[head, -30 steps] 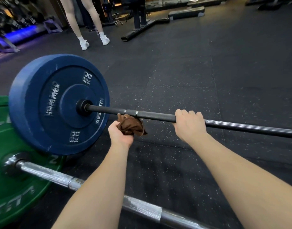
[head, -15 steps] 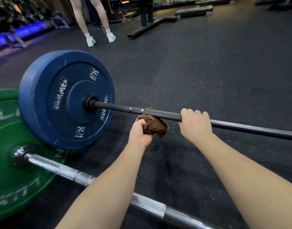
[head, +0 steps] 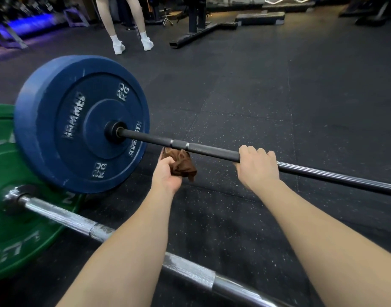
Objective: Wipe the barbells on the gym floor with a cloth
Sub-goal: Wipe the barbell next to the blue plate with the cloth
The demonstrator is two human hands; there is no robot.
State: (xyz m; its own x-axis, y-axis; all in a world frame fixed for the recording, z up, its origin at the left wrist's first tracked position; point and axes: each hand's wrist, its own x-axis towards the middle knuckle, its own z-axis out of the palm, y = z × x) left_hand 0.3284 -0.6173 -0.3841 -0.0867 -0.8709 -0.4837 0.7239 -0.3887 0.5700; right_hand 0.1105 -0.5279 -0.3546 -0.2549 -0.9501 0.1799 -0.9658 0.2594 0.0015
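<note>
Left arm: bare, reaches forward from the lower edge toward the middle, forearm nearly straight, wrist in line with it
Left hand (head: 166,175): back of the hand toward the camera, fingers curled round a bunched brown cloth (head: 182,166), held just below the black bar (head: 212,151); the cloth's top edge seems to touch the black bar, though that is hard to tell
Right arm: bare, comes in from the lower right corner, angled up and leftward, wrist straight
Right hand (head: 257,168): overhand on the black bar, knuckles up, fingers wrapped over the top, thumb hidden
Spacing: hands near each other but apart, the one with the cloth lower
</note>
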